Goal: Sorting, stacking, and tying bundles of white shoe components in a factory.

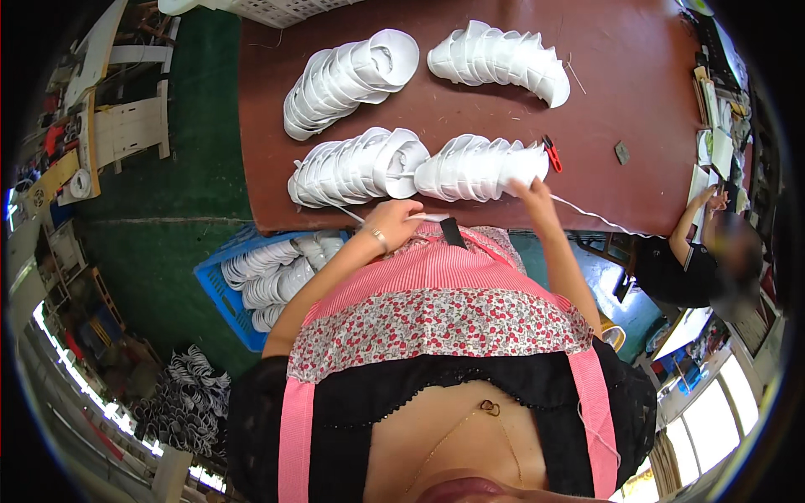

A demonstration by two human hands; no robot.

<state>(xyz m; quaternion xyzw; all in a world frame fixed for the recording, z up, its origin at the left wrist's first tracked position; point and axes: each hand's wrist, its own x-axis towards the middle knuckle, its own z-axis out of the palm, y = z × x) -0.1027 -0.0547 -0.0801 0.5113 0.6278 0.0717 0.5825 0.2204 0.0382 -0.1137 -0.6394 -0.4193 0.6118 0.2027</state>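
Two rows of nested white pieces that look like shoe uppers lie near the table's front edge, a left stack [348, 172] and a right stack [478, 170], end to end. Thin white cord [599, 216] trails from the right stack over the table edge; another length runs from the left stack to my left hand [392, 224]. That hand is closed on the cord at the table edge, and a white strip shows beside its fingertips. My right hand [537, 205] is closed at the right stack's outer end, where the cord passes; its fingertips are partly hidden.
Two more white stacks [350, 82] [501, 63] lie farther back on the red-brown table [612, 101]. Red snips [552, 154] and a small grey block [621, 152] are to the right. A blue crate [220, 285] of white pieces stands below left. Another person [692, 260] works at right.
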